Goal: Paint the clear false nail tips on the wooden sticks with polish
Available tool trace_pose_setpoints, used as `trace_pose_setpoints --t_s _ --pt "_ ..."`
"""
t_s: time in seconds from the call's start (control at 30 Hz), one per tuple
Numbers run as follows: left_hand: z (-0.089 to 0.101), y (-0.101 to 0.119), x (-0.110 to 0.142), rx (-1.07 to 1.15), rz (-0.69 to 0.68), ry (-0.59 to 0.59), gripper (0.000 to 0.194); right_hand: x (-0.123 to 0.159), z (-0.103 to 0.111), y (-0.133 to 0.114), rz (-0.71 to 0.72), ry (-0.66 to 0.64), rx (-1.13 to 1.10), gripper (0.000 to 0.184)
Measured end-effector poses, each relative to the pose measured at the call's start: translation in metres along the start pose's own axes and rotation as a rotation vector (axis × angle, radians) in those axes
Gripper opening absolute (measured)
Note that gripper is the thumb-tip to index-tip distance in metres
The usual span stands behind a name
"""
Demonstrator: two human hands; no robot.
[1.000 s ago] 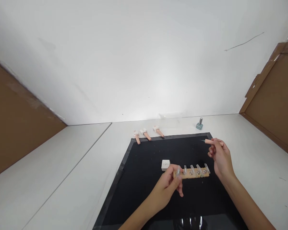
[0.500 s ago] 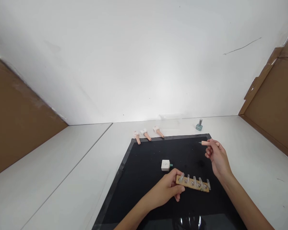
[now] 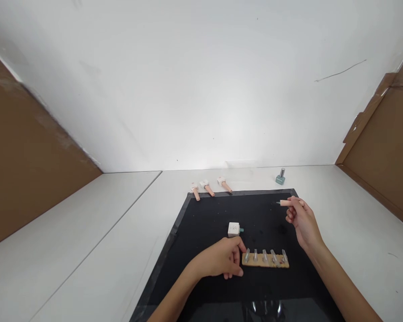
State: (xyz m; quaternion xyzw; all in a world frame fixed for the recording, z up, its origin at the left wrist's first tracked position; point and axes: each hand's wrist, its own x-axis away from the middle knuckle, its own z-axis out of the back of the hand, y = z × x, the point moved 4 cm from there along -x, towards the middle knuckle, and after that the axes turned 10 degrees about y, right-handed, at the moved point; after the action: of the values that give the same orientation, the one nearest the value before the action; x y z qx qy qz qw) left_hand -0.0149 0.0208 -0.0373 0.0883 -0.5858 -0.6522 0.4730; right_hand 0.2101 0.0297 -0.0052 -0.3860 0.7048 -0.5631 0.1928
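Observation:
Pinched in my right hand [image 3: 304,221] is a nail polish brush [image 3: 285,203] with a peach cap, its tip pointing left. A wooden strip [image 3: 265,264] bearing several clear false nails [image 3: 264,256] lies flat on the black mat [image 3: 201,237]. My left hand [image 3: 221,259] is at the strip's left end, thumb and index finger apart and nothing held between them. The index fingertip is at the strip's corner; whether it touches, I cannot tell. Just behind, a white nail polish bottle [image 3: 233,229] lies on its side, uncapped, its greenish neck facing right.
Several peach-capped polish bottles [image 3: 206,188] lie along the mat's back edge. A teal polish bottle [image 3: 280,177] stands at the back right. Beyond are a white wall [image 3: 201,89] and brown cardboard panels [image 3: 386,147] at the sides.
My left hand has lowered the strip onto the mat and let go, shifting slightly left. My right hand still holds the brush in nearly the same place.

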Motion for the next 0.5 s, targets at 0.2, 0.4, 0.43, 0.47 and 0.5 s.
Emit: trace_pose_setpoints --t_s 0.2,0.4,0.43,0.47,0.5 --pt "0.044 -0.008 0.008 -0.223 0.072 0.237 0.02 0.009 -0.006 0.006 0.014 -0.129 0.151 0.033" --pt "0.056 -0.013 0.0 -0.276 -0.1 0.554 0.048 0.028 -0.019 0.008 0.046 -0.331 0.317 0.029" --pt "0.053 -0.012 -0.001 -0.268 -0.14 0.555 0.053 0.031 -0.02 0.008 0.054 -0.362 0.338 0.028" --pt "0.049 -0.01 -0.002 -0.256 -0.19 0.546 0.052 0.033 -0.022 0.009 0.062 -0.39 0.357 0.028" --pt "0.045 -0.008 -0.002 -0.241 -0.245 0.532 0.046 0.034 -0.023 0.01 0.072 -0.414 0.373 0.027"
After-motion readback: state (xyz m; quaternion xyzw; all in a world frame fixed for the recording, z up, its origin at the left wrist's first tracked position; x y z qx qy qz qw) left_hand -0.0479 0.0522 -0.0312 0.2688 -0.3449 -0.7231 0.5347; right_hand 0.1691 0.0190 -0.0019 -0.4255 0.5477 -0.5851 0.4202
